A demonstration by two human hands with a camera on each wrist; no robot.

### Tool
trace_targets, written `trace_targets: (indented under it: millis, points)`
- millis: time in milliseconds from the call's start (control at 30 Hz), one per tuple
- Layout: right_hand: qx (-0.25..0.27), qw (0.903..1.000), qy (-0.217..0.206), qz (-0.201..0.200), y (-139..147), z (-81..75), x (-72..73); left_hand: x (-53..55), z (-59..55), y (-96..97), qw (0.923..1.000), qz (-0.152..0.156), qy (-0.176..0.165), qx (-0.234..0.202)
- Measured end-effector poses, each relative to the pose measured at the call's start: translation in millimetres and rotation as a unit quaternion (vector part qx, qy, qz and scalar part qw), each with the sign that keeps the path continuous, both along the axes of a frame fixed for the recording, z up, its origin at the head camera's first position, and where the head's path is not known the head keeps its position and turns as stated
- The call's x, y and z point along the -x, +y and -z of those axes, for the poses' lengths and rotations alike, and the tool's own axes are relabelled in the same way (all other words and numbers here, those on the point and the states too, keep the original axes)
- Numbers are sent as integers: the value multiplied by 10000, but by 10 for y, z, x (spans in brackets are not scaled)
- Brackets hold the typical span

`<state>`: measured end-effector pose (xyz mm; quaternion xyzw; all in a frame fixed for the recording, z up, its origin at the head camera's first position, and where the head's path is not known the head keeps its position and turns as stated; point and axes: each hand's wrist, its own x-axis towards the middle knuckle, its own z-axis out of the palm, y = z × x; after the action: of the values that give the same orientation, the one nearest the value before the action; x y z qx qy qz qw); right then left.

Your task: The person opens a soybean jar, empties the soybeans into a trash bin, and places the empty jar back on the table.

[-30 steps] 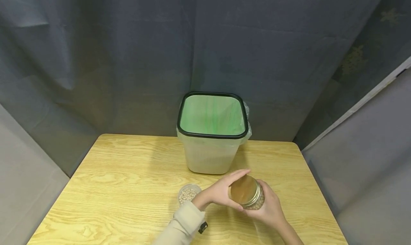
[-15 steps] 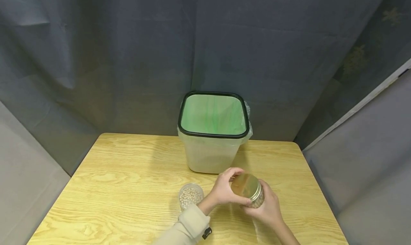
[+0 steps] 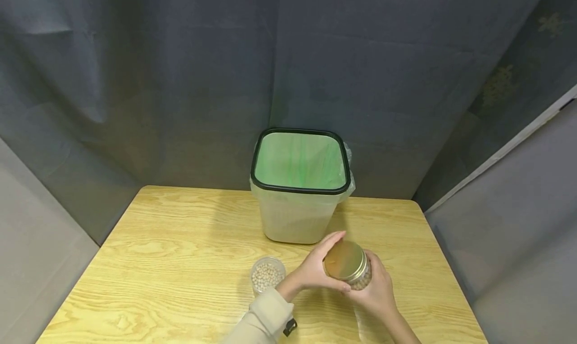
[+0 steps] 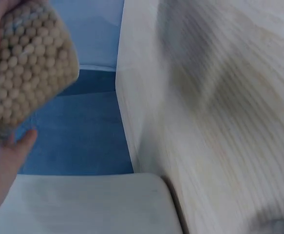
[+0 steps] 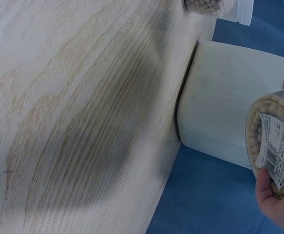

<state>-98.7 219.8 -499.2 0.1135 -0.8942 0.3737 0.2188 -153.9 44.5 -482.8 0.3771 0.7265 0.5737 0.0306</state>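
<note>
In the head view a jar [image 3: 362,281] of small beige balls, like dried beans, is tilted, its gold lid [image 3: 344,260] facing up and left. My left hand [image 3: 314,270] grips the lid, thumb and fingers spread round its edge. From the right, my right hand [image 3: 376,293] holds the jar's body. Through the clear wall in the left wrist view, the jar [image 4: 32,66] looks packed with balls. A white barcode label [image 5: 276,148] covers part of its base in the right wrist view, with a fingertip touching it. Some fingers are hidden behind the jar.
A clear tub [image 3: 267,274] of paler balls stands left of my hands, beside my left wrist. Behind them sits a whitish bin [image 3: 295,219] with a black rim and a green-looking inside. Grey cloth [image 3: 203,108] hangs behind the wooden table [image 3: 171,264].
My left hand shifts its hold on the lid, fingers curling half a second ago and now spread round it again. The jar and my right hand stay in nearly the same spot.
</note>
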Motion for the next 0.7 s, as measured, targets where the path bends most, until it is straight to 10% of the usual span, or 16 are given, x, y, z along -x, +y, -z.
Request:
trace_targets:
  millis: [133,400,700]
  points:
    - [-44,9999,54,-90,16,6,-8,16,-7,-23,9994,216,272,61]
    - [205,9995,-172,177,7,-7,-19,-61,-33,55,9936,-1101,-117,-219]
    - [659,9960,-242,555,151,-81,-59,-20,45,-45,9894,-1286,-469,-494]
